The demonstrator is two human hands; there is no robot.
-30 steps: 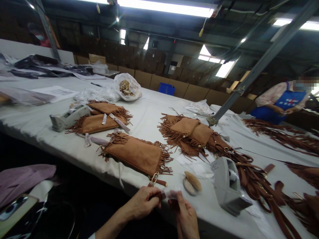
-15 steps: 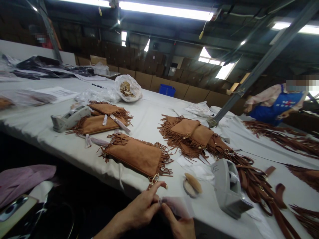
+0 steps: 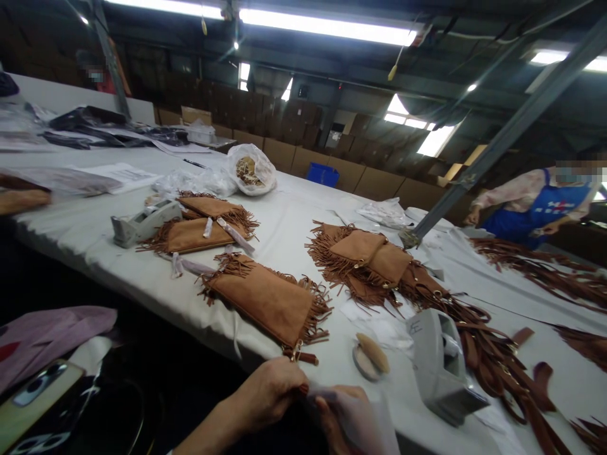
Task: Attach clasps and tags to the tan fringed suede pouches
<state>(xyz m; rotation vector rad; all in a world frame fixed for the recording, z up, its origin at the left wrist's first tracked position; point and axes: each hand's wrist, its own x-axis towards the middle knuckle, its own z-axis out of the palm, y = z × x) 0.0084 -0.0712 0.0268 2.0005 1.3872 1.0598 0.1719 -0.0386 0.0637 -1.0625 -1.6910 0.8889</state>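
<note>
My left hand (image 3: 277, 390) is closed at the table's front edge, with a bit of brown strap (image 3: 303, 387) showing at its fingertips. My right hand (image 3: 337, 411) pinches a thin translucent wrapping sheet (image 3: 374, 420), which hides part of its fingers. The two hands are close together, the sheet reaching toward the strap. Just beyond them lies a brown fringed bag (image 3: 265, 297), with a metal clasp (image 3: 297, 349) at its near corner. On the right, a round pad with a tan piece on it (image 3: 371, 357) rests on the cloth.
A grey tape dispenser (image 3: 439, 363) stands right; another tape dispenser (image 3: 147, 221) is left beside stacked fringed bags (image 3: 203, 234). More bags (image 3: 370, 253) and brown straps (image 3: 502, 360) lie right. A metal post (image 3: 474, 170) rises there. A person in a blue apron (image 3: 535, 202) stands beyond.
My left hand has closed from an extended finger to a curled grip on the strap. My right hand and the sheet have shifted slightly right. The camera view has turned a little left.
</note>
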